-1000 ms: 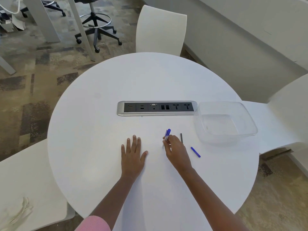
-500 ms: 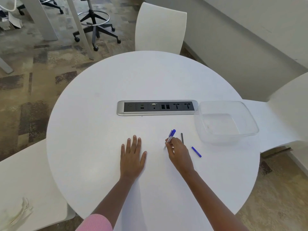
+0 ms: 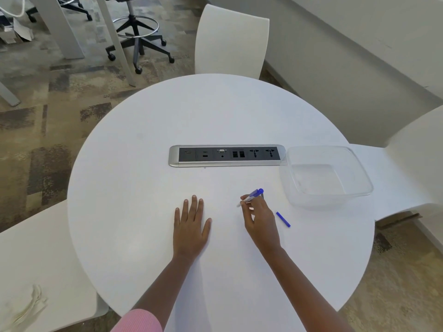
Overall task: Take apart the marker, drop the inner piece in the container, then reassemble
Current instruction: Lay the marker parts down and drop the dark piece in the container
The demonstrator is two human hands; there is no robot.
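— Where is the marker (image 3: 251, 197)?

— In the right hand (image 3: 260, 219), over the desk (image 3: 143, 188), a little right of the middle and on the near side of the socket strip (image 3: 227, 155). The thumb and first fingers (image 3: 245, 200) pinch its pale barrel. It lies slanted: the blue end points away and to the right, the pale tip toward the left hand.

— Does the tip touch the desk?

— I cannot tell; it is low and close to it.

— And the left hand (image 3: 191, 226)?

— Flat on the desk, palm down, its fingers (image 3: 194, 204) straight and close together, the thumb out to the side. It holds nothing and lies apart from the marker. A pink sleeve (image 3: 139, 322) shows at the bottom edge.

— The other pieces?

— A blue cap (image 3: 283, 219) lies on the desk just right of the right hand, not touching it. A thin dark stick (image 3: 263, 195) shows as a sliver beyond the knuckles, just under the marker's blue end; the hand hides most of it.

— The container (image 3: 318, 147)?

— Clear, at the right edge of the desk, its near left corner beside the strip's right end, well apart from the cap. I see nothing lying in it.
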